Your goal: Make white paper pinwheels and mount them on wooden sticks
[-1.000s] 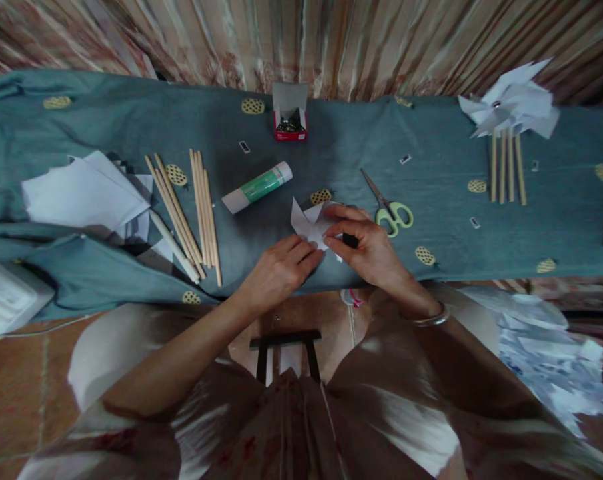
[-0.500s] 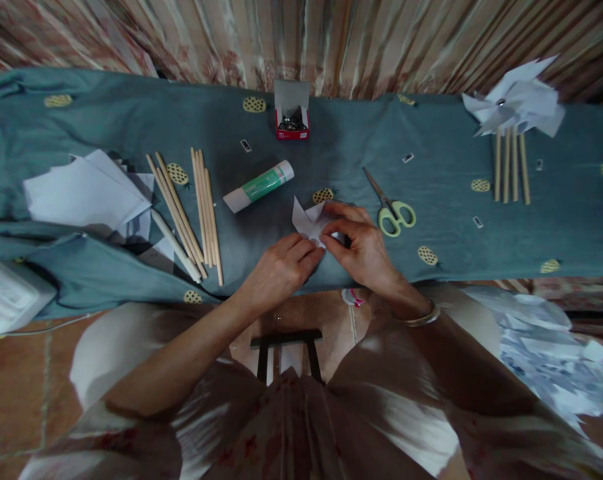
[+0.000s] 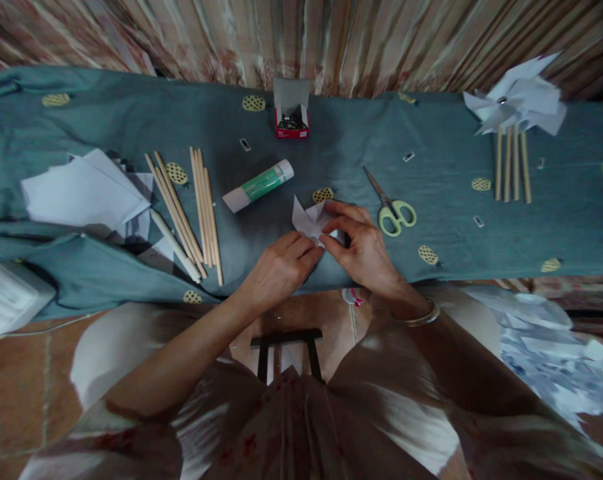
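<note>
A small folded white paper (image 3: 310, 219) with pointed corners lies near the table's front edge, between both hands. My left hand (image 3: 284, 265) has its fingers closed on the paper's lower left side. Thumb and fingers of my right hand (image 3: 360, 245) grip its right part and cover some of it. Up and to the left is a green and white glue stick (image 3: 261, 185). Green-handled scissors (image 3: 392, 210) lie to the right of my right hand. Behind the paper, an open red and white box (image 3: 292, 123) holds small dark metallic pieces.
Wooden sticks (image 3: 207, 213) lie left of the glue stick, beside a stack of white paper sheets (image 3: 84, 193). White paper pinwheels (image 3: 518, 100) on sticks rest at the far right. A white object (image 3: 11, 293) stands at the left edge. Paper scraps (image 3: 556, 353) are below right.
</note>
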Motion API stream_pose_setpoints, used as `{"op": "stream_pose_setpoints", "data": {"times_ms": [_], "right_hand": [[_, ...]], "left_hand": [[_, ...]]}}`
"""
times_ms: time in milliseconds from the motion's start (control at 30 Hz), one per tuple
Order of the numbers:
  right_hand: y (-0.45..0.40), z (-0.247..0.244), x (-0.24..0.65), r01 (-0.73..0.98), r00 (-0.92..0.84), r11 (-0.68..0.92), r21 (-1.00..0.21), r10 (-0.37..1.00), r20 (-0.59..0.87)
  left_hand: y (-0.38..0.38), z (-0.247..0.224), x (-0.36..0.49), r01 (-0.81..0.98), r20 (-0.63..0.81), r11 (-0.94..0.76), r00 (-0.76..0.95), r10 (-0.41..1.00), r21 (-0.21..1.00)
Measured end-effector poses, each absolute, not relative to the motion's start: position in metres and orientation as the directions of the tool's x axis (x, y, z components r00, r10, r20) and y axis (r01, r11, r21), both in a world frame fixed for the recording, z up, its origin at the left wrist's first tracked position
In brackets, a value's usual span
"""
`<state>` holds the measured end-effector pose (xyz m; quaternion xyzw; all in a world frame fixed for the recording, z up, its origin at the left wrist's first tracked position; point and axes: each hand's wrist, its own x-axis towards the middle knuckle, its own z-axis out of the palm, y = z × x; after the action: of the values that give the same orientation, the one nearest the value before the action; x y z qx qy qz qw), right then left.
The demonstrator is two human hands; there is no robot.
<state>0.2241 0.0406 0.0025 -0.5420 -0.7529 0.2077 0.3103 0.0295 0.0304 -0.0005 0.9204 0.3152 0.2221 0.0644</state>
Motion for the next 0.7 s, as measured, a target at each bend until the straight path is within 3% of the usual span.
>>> {"op": "stream_pose_setpoints", "data": {"times_ms": [300,533,700], "right_hand": [[0.038,0.0,0.224,0.684,-0.218,0.33,-0.651,0.944,0.249],[0.034,0.001,0.224,0.705,-0.286,0.424,-0.568,0.904,0.32],[0.028,-0.003,0.224,0.735,-0.337,0.43,-0.524,0.903,0.268]], "left_hand": [[0.03,-0.002,0.03,0.551,0.4,-0.794,0.687,0.607,0.257],[0.031,-0.001,0.03,0.559,0.38,-0.79,0.694,0.611,0.25],[0.031,-0.001,0.03,0.552,0.401,-0.794,0.687,0.606,0.254]]}}
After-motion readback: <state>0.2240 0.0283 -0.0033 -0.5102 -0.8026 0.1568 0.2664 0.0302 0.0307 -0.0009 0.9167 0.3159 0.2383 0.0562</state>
